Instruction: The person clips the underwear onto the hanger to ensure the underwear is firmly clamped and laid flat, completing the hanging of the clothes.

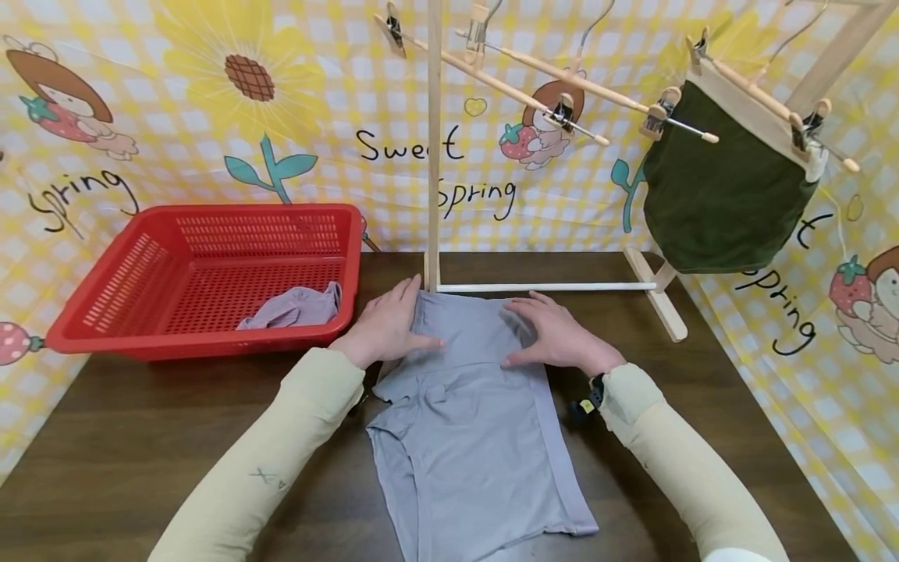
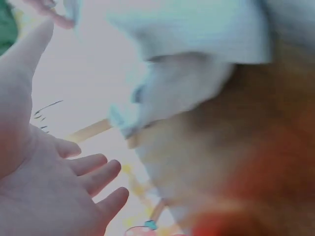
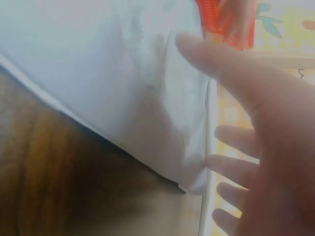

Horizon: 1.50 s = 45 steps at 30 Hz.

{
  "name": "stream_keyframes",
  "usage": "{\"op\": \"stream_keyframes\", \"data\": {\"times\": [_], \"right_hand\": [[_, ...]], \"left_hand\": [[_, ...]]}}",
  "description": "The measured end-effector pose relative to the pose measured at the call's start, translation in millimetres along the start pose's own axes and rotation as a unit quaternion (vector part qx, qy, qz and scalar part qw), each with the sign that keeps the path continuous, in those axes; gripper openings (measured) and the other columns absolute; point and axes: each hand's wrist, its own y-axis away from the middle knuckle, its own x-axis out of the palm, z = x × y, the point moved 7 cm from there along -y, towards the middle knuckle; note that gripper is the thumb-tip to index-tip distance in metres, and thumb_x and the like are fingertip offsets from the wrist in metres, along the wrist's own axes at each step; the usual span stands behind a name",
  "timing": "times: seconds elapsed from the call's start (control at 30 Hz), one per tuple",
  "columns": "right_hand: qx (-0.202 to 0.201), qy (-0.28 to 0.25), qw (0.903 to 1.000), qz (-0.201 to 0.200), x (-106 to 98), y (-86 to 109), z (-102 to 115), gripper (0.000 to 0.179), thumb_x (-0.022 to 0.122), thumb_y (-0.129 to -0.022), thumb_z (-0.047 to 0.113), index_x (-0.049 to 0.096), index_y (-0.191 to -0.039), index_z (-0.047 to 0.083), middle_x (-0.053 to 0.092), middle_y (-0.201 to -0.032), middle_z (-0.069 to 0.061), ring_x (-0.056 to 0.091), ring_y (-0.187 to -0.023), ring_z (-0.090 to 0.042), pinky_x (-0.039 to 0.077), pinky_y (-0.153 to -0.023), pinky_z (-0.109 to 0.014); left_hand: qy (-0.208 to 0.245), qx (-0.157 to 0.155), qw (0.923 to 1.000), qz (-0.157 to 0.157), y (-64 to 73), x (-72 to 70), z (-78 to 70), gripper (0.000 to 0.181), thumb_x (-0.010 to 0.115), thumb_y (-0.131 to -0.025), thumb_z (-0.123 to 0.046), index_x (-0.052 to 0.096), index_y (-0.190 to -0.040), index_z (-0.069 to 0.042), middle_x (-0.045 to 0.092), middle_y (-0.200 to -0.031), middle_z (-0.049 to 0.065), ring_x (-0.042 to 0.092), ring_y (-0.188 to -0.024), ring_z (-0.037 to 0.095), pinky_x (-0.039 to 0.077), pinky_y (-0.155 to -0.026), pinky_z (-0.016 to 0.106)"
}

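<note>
A grey cloth garment [image 1: 477, 437] with a lilac band down its right side lies on the dark table, wrinkled across its upper half; it looks like shorts or underpants. My left hand [image 1: 389, 320] is at its upper left edge, thumb over the cloth, fingers extended. On the opposite edge my right hand [image 1: 551, 332] has its fingers spread over the cloth. Neither hand grips it. In the left wrist view the left hand [image 2: 59, 182] shows parted fingers, and the garment is blurred. Beside the garment [image 3: 113, 88] in the right wrist view is the right hand [image 3: 266, 128].
A red plastic basket [image 1: 204, 339] at the left holds a mauve cloth [image 1: 298, 307]. Behind the garment stands a wooden rack [image 1: 433, 156] with clip hangers [image 1: 576, 74]; dark green underpants [image 1: 726, 183] hang from the right one. A yellow checked curtain [image 1: 393, 94] covers the back.
</note>
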Motion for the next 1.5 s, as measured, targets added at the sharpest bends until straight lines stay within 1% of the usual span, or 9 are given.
{"op": "stream_keyframes", "data": {"times": [0.13,0.33,0.6,0.73,0.97,1.07,1.2,1.33,1.5], "right_hand": [[-0.001,-0.007,0.9997,-0.022,-4,6.2,3,0.092,0.085,-0.080,0.050,0.047,-0.153,0.008,0.039,-0.157,-0.016,0.022,-0.149,-0.038,0.025,-0.114,-0.062],[0.000,-0.016,0.9994,-0.031,-7,14.2,3,0.081,0.082,-0.085,0.047,0.051,-0.149,0.008,0.040,-0.156,-0.019,0.028,-0.146,-0.037,0.029,-0.114,-0.056],[-0.003,-0.022,0.9990,-0.039,-9,20.4,4,0.078,0.083,-0.085,0.045,0.054,-0.146,0.007,0.040,-0.156,-0.018,0.032,-0.145,-0.036,0.031,-0.113,-0.054],[-0.001,-0.028,0.9989,-0.038,-10,22.8,6,0.080,0.083,-0.084,0.046,0.052,-0.147,0.006,0.040,-0.156,-0.017,0.033,-0.144,-0.035,0.031,-0.113,-0.053],[0.000,-0.025,0.9984,-0.051,-16,25.5,7,0.081,0.083,-0.085,0.046,0.051,-0.148,0.006,0.044,-0.153,-0.014,0.036,-0.143,-0.032,0.033,-0.113,-0.050],[-0.006,-0.023,0.9974,-0.068,-25,27.8,9,0.080,0.082,-0.086,0.047,0.051,-0.148,0.008,0.045,-0.152,-0.012,0.036,-0.142,-0.030,0.033,-0.113,-0.050],[-0.013,-0.021,0.9950,-0.097,-40,32.0,15,0.077,0.080,-0.087,0.047,0.050,-0.149,0.012,0.044,-0.153,-0.009,0.035,-0.143,-0.029,0.032,-0.113,-0.051],[-0.024,-0.007,0.9909,-0.132,-53,34.5,24,0.073,0.078,-0.090,0.043,0.050,-0.149,0.011,0.044,-0.153,-0.010,0.034,-0.144,-0.030,0.032,-0.112,-0.052],[-0.041,0.000,0.9741,-0.222,-77,39.2,33,0.064,0.080,-0.090,0.034,0.055,-0.144,0.009,0.047,-0.150,-0.011,0.038,-0.141,-0.032,0.035,-0.110,-0.054]], "left_hand": [[0.043,0.023,0.9975,-0.052,-5.7,-24.7,-12.1,0.106,0.078,-0.089,-0.045,0.017,-0.160,0.003,0.028,-0.160,0.024,0.034,-0.143,0.040,0.033,-0.113,0.054],[0.094,0.022,0.9885,-0.117,-17.1,-60.9,-25.0,0.101,0.075,-0.093,-0.042,0.013,-0.161,-0.001,0.030,-0.160,0.021,0.035,-0.144,0.034,0.032,-0.115,0.048],[0.138,0.037,0.9683,-0.205,-33.6,-106.0,-40.3,0.100,0.071,-0.095,-0.043,0.009,-0.162,-0.003,0.030,-0.161,0.018,0.034,-0.145,0.030,0.030,-0.116,0.043],[0.162,0.038,0.9579,-0.234,-39.9,-120.3,-44.9,0.095,0.069,-0.096,-0.043,0.012,-0.163,-0.006,0.035,-0.159,0.015,0.043,-0.140,0.029,0.037,-0.112,0.040],[0.222,0.048,0.9264,-0.300,-43.9,-136.7,-53.7,0.084,0.063,-0.101,-0.041,0.014,-0.163,-0.011,0.046,-0.152,0.011,0.061,-0.122,0.029,0.050,-0.098,0.036],[0.229,0.053,0.9189,-0.316,-44.4,-140.0,-58.0,0.072,0.061,-0.103,-0.035,0.024,-0.160,-0.010,0.052,-0.146,0.013,0.064,-0.116,0.027,0.051,-0.097,0.034],[0.219,0.042,0.9203,-0.321,-47.9,-142.0,-56.7,0.054,0.056,-0.106,-0.029,0.039,-0.153,-0.008,0.060,-0.136,0.013,0.066,-0.111,0.024,0.052,-0.094,0.032],[0.211,0.039,0.9244,-0.315,-52.3,-143.3,-49.9,0.048,0.055,-0.107,-0.029,0.047,-0.147,-0.006,0.064,-0.129,0.012,0.066,-0.107,0.022,0.053,-0.091,0.030],[0.200,0.049,0.9270,-0.313,-56.2,-145.0,-46.9,0.046,0.056,-0.106,-0.030,0.049,-0.144,-0.005,0.065,-0.126,0.011,0.067,-0.105,0.021,0.054,-0.089,0.029]]}}
